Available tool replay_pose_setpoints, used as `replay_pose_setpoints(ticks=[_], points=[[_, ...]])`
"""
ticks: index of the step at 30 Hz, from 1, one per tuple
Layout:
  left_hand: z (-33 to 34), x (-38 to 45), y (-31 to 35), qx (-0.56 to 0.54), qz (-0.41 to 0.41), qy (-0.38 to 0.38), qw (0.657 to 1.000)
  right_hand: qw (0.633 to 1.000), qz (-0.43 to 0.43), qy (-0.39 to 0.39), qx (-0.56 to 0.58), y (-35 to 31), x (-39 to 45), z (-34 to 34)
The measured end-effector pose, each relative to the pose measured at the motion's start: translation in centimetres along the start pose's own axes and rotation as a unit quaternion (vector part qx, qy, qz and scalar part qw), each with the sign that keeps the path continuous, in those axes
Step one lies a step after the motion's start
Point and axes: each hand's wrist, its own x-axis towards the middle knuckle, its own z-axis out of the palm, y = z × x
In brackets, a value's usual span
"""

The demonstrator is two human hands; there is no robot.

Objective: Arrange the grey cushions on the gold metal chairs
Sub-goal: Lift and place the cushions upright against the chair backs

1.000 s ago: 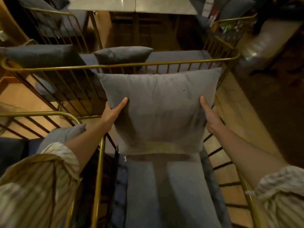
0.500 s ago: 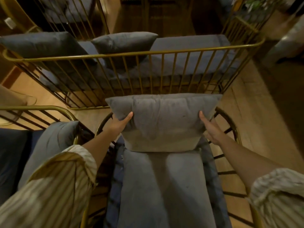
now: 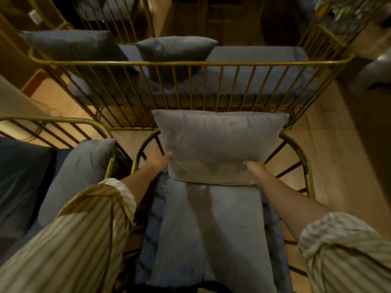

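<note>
Since the earlier frame we've dropped the cushion (image 3: 218, 144) from chest height down onto the chair (image 3: 304, 166) — it now stands on its lower edge at the back of the chair's seat pad (image 3: 211, 240), leaning against the curved gold backrest. Its top edge sits just below the rail of the bench (image 3: 190, 64) behind the chair.

Grip state: our left hand (image 3: 158, 158) is on the cushion's lower left edge, fingers spread and curled round behind it — a loose hold, more steadying than clamping. Our right hand (image 3: 256, 171) has moved in from the side to the lower right corner and is closed on the fabric there; we can't see the fingertips, so how tight we cannot tell.

Step in hand, as we read it: seating this back cushion. It looks roughly centred on the chair, perhaps a touch skewed toward the left.

Next move calls for little — press the lower edge into the crease where pad meets backrest, check it stands by itself, then let go with both hands. Risk is that it slumps forward once released.

Left of the chair, the next chair (image 3: 99, 125) already has its cushion (image 3: 84, 166); two more (image 3: 175, 51) rest on the bench.
</note>
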Motion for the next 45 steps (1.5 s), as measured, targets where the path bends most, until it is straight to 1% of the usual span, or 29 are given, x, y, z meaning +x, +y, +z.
replay_pose_setpoints(ticks=[2,4,6,8,11,13,17,23,29,32,36,38,40,43,45], points=[[-1.9,-1.1,-1.9,0.022,-0.010,0.020,1.000,0.997,-0.006,-0.060,-0.055,-0.8,-3.5,2.3],[-4.3,-1.9,-4.2,0.032,-0.009,0.031,0.999,0.988,-0.025,-0.104,-0.112,-1.8,-6.2,4.7],[-7.5,-3.1,-6.7,0.040,-0.009,0.038,0.998,0.980,-0.063,-0.135,-0.133,-2.7,-8.0,7.6],[-11.0,-4.0,-9.5,0.065,-0.010,0.053,0.996,0.972,-0.081,-0.165,-0.145,-3.7,-9.9,10.8],[-16.5,-5.3,-14.4,0.084,-0.041,0.074,0.993,0.952,-0.108,-0.228,-0.174,-4.7,-13.9,15.8],[-19.7,-6.2,-17.2,0.082,-0.069,0.099,0.989,0.944,-0.111,-0.262,-0.165,-5.3,-16.3,18.7],[-25.8,-7.9,-23.3,0.080,-0.095,0.161,0.979,0.924,-0.126,-0.302,-0.198,-5.6,-19.6,25.1],[-32.8,-8.4,-29.9,0.083,-0.102,0.148,0.980,0.923,-0.118,-0.306,-0.203,-5.3,-23.3,33.2],[-38.6,-4.9,-34.3,0.088,-0.108,0.092,0.986,0.937,-0.042,-0.299,-0.175,-4.2,-25.9,41.8],[-41.3,-1.6,-36.1,0.088,-0.108,0.056,0.989,0.952,-0.019,-0.264,-0.150,-3.4,-27.0,45.7],[-42.8,2.6,-37.9,0.080,-0.106,0.013,0.991,0.975,0.008,-0.206,-0.080,-2.2,-28.2,50.0],[-42.9,4.6,-38.5,0.095,-0.101,-0.014,0.990,0.981,0.021,-0.182,-0.072,-1.4,-28.1,51.7],[-42.6,6.7,-38.7,0.108,-0.098,-0.049,0.988,0.988,0.035,-0.138,-0.061,-0.5,-27.3,53.1],[-41.5,9.8,-39.3,0.091,-0.118,-0.088,0.985,0.995,0.025,-0.065,-0.068,0.4,-26.4,55.1],[-40.6,12.2,-39.7,0.086,-0.125,-0.106,0.983,0.996,0.048,-0.032,-0.070,0.3,-26.0,56.9]])
